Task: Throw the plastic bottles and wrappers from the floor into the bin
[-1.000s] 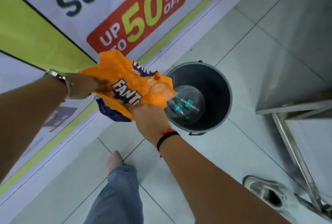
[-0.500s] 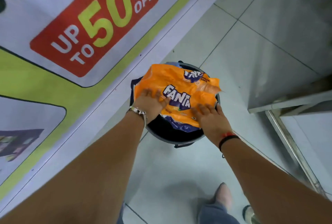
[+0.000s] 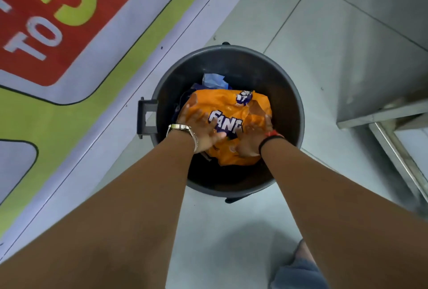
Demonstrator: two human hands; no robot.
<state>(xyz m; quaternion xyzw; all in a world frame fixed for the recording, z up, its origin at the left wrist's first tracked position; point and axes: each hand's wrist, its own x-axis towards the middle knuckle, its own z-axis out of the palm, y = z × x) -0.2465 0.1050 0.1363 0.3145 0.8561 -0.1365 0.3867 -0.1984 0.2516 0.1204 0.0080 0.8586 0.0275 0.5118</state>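
A crumpled orange Fanta wrapper [image 3: 240,105] lies inside the dark grey round bin [image 3: 298,107], below its rim. My left hand [image 3: 199,128], with a metal watch on the wrist, presses flat on the wrapper's left side, fingers spread. My right hand [image 3: 251,142], with a red and black wristband, presses palm down on its right side. A bit of pale blue plastic [image 3: 214,81] sticks up behind the wrapper. The wrapper hides whatever lies under it, so no bottles show.
The bin stands on grey floor tiles against a wall banner [image 3: 69,33] printed in red, green and white. A steel cabinet [image 3: 382,56] and its metal frame [image 3: 398,154] stand close on the right. My jeans-clad leg [image 3: 298,272] is at the bottom right.
Both hands have carried the wrapper from the left of the bin to above it and then pushed it down inside. The camera has moved closer over the bin.
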